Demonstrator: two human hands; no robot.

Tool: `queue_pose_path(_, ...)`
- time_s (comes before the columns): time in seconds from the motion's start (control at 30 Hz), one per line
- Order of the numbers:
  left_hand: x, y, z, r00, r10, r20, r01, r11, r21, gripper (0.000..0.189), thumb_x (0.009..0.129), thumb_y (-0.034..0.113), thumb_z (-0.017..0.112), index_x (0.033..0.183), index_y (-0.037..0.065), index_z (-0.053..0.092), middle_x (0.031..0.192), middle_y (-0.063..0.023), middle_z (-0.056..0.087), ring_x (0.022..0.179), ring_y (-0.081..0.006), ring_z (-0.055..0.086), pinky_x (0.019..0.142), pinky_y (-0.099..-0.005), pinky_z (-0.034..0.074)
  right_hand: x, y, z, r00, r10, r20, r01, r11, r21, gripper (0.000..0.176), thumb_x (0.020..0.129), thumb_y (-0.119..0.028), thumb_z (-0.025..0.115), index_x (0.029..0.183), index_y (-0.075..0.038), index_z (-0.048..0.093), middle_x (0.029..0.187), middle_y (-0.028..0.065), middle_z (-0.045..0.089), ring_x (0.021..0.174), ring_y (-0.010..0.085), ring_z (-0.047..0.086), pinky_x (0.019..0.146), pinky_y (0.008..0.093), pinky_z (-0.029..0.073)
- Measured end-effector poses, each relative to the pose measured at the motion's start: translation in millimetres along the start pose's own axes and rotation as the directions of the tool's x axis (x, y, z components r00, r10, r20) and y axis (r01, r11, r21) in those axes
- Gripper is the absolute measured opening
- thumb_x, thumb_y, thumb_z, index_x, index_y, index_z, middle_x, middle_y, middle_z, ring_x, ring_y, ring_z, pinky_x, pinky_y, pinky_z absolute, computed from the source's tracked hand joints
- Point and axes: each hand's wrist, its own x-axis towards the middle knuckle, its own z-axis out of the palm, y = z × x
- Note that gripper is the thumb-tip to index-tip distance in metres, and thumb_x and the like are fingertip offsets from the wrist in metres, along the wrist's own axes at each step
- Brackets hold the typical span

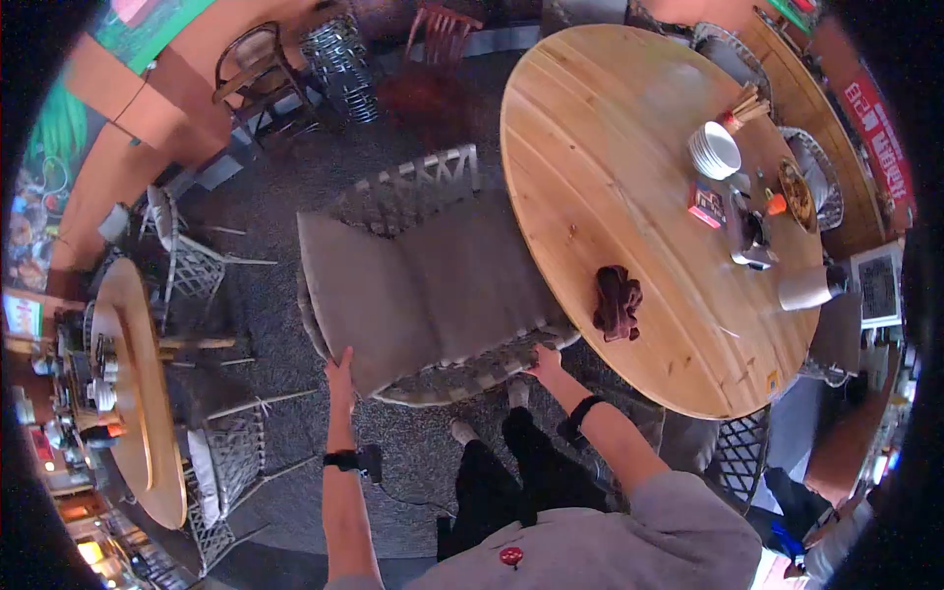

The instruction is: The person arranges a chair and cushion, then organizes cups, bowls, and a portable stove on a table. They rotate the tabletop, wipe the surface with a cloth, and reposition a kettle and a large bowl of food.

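Note:
A woven chair with grey-brown cushions (pixel 433 280) stands before me, its seat edge reaching beside the large round wooden table. My left hand (pixel 340 379) is closed on the near left corner of its woven frame. Farther right, my right hand (pixel 546 364) grips the frame near the table's edge; some of its fingers are hidden. A crumpled dark red cloth (pixel 618 303) lies on the round wooden table (pixel 600 167), not far from my right hand.
Stacked white plates (pixel 715 150), chopsticks (pixel 752 106), a red box (pixel 706 205) and a white pitcher (pixel 806 288) are on the table. Woven chairs (pixel 234 457) surround another wooden table (pixel 133 393) at left. At lower right is another person (pixel 836 536).

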Motion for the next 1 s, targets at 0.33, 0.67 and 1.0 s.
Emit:
queue_pose_path(0.33,26.2,43.7,31.9,0.926,0.285,-0.248,-0.188,0.917,0.351,0.050,0.079,0.025,0.059,0.115,-0.003,0.039,0.116,-0.0195,0.040,0.108,-0.0285,0.043,0.087,-0.0383,0.037,-23.2,-54.6,-20.9,0.953,0.046,0.298,0.138,0.813,-0.565,0.033,0.078,-0.017,0.054,0.107,-0.003,0.047,0.089,0.0165,0.059,0.065,0.0292,0.060,0.065,0.0381,0.051)
queue_pose_path(0.67,-97.6,29.5,191.3,0.719,0.677,0.158,-0.590,0.473,0.655,0.027,0.080,0.007,0.051,0.106,0.001,0.046,0.118,-0.0187,0.037,0.113,-0.0337,0.034,0.094,-0.0415,0.028,-49.1,-171.4,-65.7,0.331,-0.813,0.479,0.301,-0.390,-0.870,0.076,0.068,-0.026,0.067,0.132,-0.022,0.027,0.137,0.0165,0.017,0.125,0.0347,0.020,0.101,0.0446,0.022)
queue_pose_path(1.0,-75.7,87.0,281.9,0.643,0.456,0.615,-0.726,0.617,0.302,0.020,0.078,0.000,0.051,0.097,0.002,0.050,0.109,-0.0157,0.045,0.103,-0.0307,0.044,0.089,-0.0359,0.036,12.9,-261.6,83.9,0.377,-0.722,0.580,0.201,-0.547,-0.813,0.077,0.063,-0.031,0.070,0.129,-0.032,0.031,0.140,0.0064,0.017,0.126,0.0370,0.016,0.094,0.0601,0.020)
